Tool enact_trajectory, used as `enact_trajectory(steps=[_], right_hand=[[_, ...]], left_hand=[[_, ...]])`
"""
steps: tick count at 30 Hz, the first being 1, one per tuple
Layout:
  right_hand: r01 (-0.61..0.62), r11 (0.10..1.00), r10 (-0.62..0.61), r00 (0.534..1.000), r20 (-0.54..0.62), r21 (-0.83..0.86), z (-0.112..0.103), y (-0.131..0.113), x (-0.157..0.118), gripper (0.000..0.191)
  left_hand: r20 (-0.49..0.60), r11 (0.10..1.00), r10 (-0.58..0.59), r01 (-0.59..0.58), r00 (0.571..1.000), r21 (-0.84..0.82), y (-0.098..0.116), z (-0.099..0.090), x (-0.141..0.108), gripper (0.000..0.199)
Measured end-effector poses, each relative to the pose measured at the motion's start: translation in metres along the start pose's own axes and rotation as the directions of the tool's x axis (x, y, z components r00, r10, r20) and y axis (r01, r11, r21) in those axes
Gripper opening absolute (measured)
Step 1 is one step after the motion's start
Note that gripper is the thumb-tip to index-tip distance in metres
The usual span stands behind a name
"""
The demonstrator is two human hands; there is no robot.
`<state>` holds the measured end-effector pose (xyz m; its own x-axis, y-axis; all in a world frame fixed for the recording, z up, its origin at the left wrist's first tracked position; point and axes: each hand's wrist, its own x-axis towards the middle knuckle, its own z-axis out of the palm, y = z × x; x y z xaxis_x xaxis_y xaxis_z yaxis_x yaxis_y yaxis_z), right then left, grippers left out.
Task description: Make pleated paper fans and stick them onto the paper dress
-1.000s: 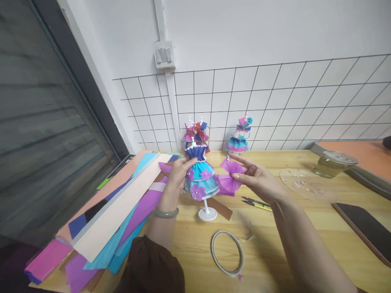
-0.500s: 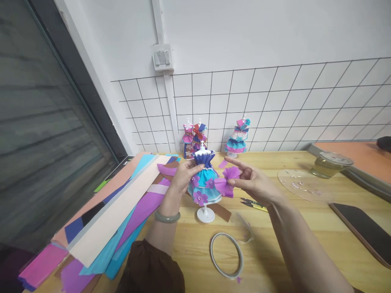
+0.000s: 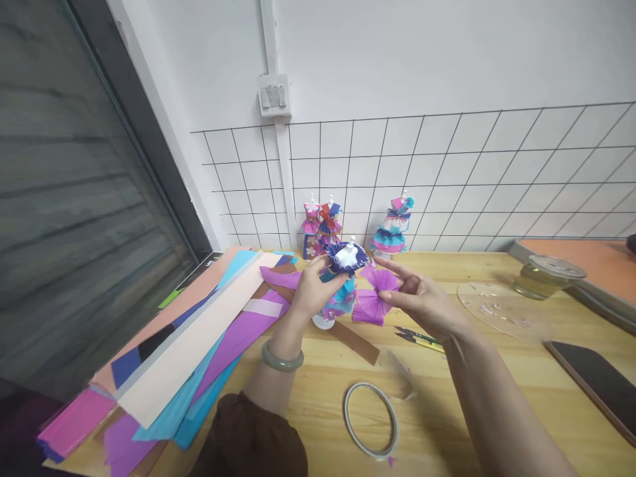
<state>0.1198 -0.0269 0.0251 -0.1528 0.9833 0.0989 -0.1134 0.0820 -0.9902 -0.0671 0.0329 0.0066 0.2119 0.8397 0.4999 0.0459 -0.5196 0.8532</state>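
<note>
My left hand (image 3: 318,288) is closed around a small white dress form (image 3: 346,257) on a round base, tilted with its neck towards me. The form wears a ruffled navy top (image 3: 360,260) and a turquoise skirt (image 3: 345,298) with purple paper flowers on it. Between the thumb and fingers of my right hand (image 3: 410,291) is a pleated purple paper bow (image 3: 375,298), fanned out at both ends. The bow is close beside the skirt; whether they touch I cannot tell.
Left lies a pile of coloured crepe paper (image 3: 199,338). A tape roll (image 3: 371,421), a brown strip (image 3: 355,343), yellow snips (image 3: 420,339) and a phone (image 3: 593,384) lie on the wooden table. Behind stand dressed forms (image 3: 391,228). A clear disc (image 3: 491,308) and a tub (image 3: 539,278) are right.
My left hand has tipped the dress form so its top leans towards me and its base has swung back. The bow stays in my right hand. The view has shifted slightly.
</note>
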Motion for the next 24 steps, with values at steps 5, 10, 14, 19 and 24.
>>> enact_trajectory(steps=[5,10,14,19,24], right_hand=[[-0.010,1.000,0.010,1.000,0.003,-0.029,0.0009,-0.0023,-0.0016,0.079],[-0.014,0.999,0.015,1.000,0.016,-0.049,0.0012,-0.0021,-0.0013,0.085],[-0.005,0.997,0.006,1.000,0.010,-0.081,0.0021,-0.0026,-0.0010,0.086],[-0.013,0.999,0.014,1.000,0.021,-0.049,0.0020,-0.0030,-0.0015,0.084],[-0.011,0.999,0.011,1.000,0.000,-0.048,0.0000,-0.0003,-0.0003,0.079]], left_hand=[[-0.029,0.994,0.014,-0.011,0.999,0.109,-0.0010,0.0009,-0.0008,0.023],[-0.047,0.995,-0.016,0.021,0.999,0.095,-0.0014,0.0001,-0.0018,0.025],[-0.021,0.995,-0.001,0.003,1.000,0.099,0.0009,0.0001,-0.0018,0.027],[-0.032,0.981,0.085,-0.078,0.996,0.176,0.0052,0.0006,-0.0016,0.020],[-0.033,0.995,0.068,-0.065,0.997,0.069,0.0048,-0.0001,-0.0007,0.026]])
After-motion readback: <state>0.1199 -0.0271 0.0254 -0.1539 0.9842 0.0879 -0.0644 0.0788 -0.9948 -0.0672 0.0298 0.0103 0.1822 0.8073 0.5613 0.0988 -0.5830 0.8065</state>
